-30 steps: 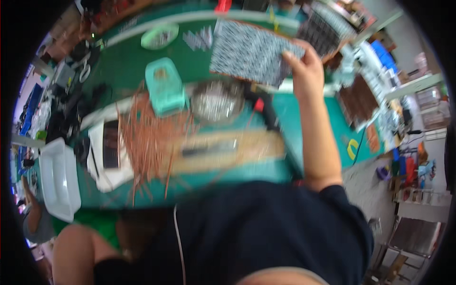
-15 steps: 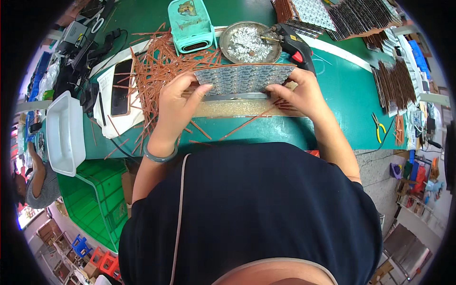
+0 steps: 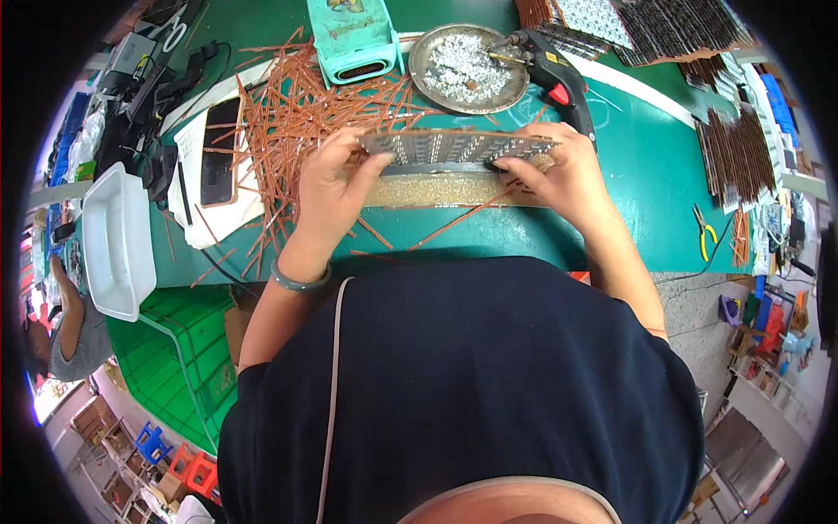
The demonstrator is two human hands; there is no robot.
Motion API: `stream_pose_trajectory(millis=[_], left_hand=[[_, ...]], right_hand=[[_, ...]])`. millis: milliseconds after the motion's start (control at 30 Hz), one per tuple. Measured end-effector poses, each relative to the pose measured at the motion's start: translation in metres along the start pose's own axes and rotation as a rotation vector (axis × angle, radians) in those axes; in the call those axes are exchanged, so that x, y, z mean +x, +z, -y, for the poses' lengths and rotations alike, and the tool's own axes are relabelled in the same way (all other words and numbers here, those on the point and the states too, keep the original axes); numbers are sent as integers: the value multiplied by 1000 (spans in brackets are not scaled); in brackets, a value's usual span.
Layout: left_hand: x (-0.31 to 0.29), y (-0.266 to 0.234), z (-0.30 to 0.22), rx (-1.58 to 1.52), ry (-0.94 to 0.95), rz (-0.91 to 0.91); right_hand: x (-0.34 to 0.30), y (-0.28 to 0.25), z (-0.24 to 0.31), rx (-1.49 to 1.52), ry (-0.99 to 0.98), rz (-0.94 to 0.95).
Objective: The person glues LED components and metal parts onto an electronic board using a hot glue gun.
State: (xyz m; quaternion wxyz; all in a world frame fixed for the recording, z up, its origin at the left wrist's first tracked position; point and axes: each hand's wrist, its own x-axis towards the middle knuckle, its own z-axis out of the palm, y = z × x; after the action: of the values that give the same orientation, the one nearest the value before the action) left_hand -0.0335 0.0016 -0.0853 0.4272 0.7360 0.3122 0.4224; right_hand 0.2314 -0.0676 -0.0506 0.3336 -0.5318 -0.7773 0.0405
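Note:
A patterned circuit board panel is gripped at its two ends, tilted so that I see it at a shallow angle. My left hand holds the left end, thumb on the near side, fingers partly hidden behind. At the right end my right hand grips it the same way, its thumb pressing near the lower edge. Under the panel runs a dark strip, and in front of that lies a long glittery, yellowish bar on the green table. Thin brown strips are heaped beside my left hand.
Beyond the panel stand a turquoise holder, a round metal dish of silvery bits and a black tool with a red trigger. Stacked panels and yellow-handled pliers lie right. A white tub and phone are left.
The panel has tipped, its face now seen much more edge-on. Both hands keep hold of its ends. The whole view has shifted slightly.

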Motion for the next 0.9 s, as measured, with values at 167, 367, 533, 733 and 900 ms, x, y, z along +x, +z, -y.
stream_pose_trajectory(millis=[167,367,533,733,900], left_hand=[[17,13,-4,-271,-318,-16],[23,-2,-9,-563,-287,-140],[7,6,-29,-313,-183,301],[24,-2,-44,-288,104,230],[22,-71,-29,815,-17,-75]], right_hand=[[16,3,-15,443,543,293],[13,9,-12,1110,765,169],[18,21,18,1379,764,206],[16,25,31,1757,729,128],[18,-28,12,725,412,73]])
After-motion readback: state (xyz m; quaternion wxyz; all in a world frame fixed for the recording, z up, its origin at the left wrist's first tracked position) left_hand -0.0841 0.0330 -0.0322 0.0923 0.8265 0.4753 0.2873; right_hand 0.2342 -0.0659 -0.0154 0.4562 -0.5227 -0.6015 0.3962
